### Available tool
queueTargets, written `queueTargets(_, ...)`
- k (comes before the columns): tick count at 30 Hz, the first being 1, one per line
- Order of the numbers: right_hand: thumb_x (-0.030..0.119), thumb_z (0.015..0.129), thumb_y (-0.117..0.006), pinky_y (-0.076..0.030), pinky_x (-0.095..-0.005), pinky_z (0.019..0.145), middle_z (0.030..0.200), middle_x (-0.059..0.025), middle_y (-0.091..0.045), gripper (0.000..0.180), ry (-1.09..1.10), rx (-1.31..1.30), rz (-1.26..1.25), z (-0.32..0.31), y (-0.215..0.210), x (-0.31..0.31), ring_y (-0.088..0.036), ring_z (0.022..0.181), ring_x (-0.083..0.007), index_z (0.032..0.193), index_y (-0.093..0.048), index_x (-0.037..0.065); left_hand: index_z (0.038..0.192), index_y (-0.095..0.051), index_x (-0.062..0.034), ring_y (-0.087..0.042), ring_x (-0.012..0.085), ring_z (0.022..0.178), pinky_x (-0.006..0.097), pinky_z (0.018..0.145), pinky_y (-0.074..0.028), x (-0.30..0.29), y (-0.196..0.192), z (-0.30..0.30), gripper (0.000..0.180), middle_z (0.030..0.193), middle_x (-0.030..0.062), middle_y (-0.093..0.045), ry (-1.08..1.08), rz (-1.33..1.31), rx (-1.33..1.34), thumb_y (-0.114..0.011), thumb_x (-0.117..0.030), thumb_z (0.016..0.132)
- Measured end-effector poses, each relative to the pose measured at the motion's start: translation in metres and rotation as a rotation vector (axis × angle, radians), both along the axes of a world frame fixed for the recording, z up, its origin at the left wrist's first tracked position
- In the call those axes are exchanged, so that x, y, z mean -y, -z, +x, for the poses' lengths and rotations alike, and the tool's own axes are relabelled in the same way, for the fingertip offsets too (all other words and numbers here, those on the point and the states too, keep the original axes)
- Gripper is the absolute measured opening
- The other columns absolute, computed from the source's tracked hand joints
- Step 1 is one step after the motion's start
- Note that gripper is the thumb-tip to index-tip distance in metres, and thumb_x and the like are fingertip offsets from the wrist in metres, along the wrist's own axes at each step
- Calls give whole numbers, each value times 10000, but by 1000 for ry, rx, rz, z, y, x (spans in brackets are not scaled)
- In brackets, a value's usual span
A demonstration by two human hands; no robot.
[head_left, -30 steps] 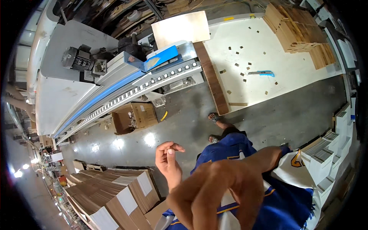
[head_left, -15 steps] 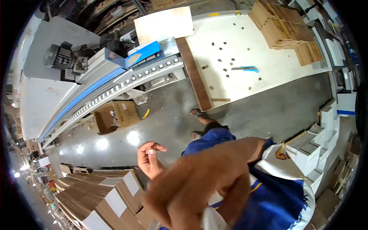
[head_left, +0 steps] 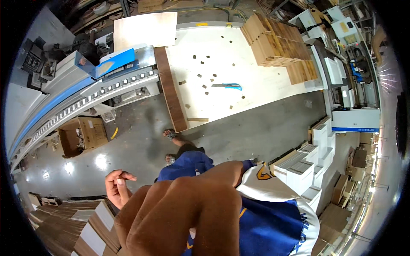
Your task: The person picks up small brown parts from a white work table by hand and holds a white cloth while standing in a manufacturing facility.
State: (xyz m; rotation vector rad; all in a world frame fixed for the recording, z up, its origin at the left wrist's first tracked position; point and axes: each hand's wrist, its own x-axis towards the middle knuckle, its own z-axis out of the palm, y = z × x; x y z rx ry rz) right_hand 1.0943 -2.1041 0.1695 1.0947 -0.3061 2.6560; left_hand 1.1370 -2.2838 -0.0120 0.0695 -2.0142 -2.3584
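Note:
Close to the camera, my right hand [head_left: 175,213] fills the lower middle with its back and knuckles; the fingertips are hidden. Its forearm comes from the white and blue sleeve at the right. My left hand [head_left: 118,187] is raised just beyond it to the left, its fingers curled and the thumb against them, with nothing visible in them. Ahead of both hands, out of their reach, a blue utility knife [head_left: 230,86] lies on a white tabletop [head_left: 256,87] among several small dark chips. A long brown board [head_left: 171,89] runs along the table's left edge.
A machine with a blue rail and roller track [head_left: 98,91] stands at left, an open cardboard box [head_left: 92,134] on the floor by it. Wooden boards [head_left: 277,40] are piled on the table's far right. Stacked panels stand at lower left [head_left: 92,239] and right [head_left: 299,170].
My view has turned right, so the table and machine sit further left. My right hand has rotated to show more of its back. My left hand keeps its curled shape.

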Motion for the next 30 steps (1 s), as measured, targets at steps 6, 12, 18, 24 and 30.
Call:
queueTargets(6, 364, 1018, -686, -484, -299, 637, 856, -60, -667, 320, 136, -33, 75, -7, 1, 7, -599, 732, -165, 974, -747, 53, 1216, -591, 23, -636, 197, 790, 348, 788, -528, 18, 18, 5, 253, 911, 138, -686, 25, 38, 48, -561, -195, 1092)
queueTargets(12, 389, 1013, -680, -485, -317, 656, 850, -53, -669, 318, 293, -48, 130, -7, -1, 9, -601, 733, -191, 950, -734, 82, 1229, -576, 20, -654, 201, 797, 351, 795, -538, 28, 25, 4, 252, 929, 151, -697, 103, 62, 2, -556, -191, 1094)
queueTargets(18, 442, 1000, -646, -470, -364, 739, 915, -43, -664, 335, 270, -29, 368, -17, 28, -14, -600, 831, -252, 939, -706, 119, 1148, -618, 26, -642, 156, 820, 321, 791, -537, 9, 7, 11, 257, 931, 110, -699, -6, -100, 131, -638, -210, 1048)
queueTargets(24, 253, 1044, -669, -551, -251, 759, 1443, -170, -507, 553, 155, 517, 628, -30, 97, -36, -658, 1056, -194, 1465, -432, -16, 1151, -623, 24, -669, 195, 814, 333, 788, -543, -5, -14, 10, 227, 893, 113, -696, -62, -95, 18, -619, -187, 1066)
queueTargets(30, 240, 1021, -709, -552, -371, 804, 1360, -143, -563, 493, 136, 609, 639, -35, 132, -41, -663, 952, -221, 1365, -547, -71, 1211, -599, 8, -684, 189, 845, 327, 811, -548, -7, -21, 1, 201, 949, 124, -723, 18, -43, 18, -603, -141, 1076)
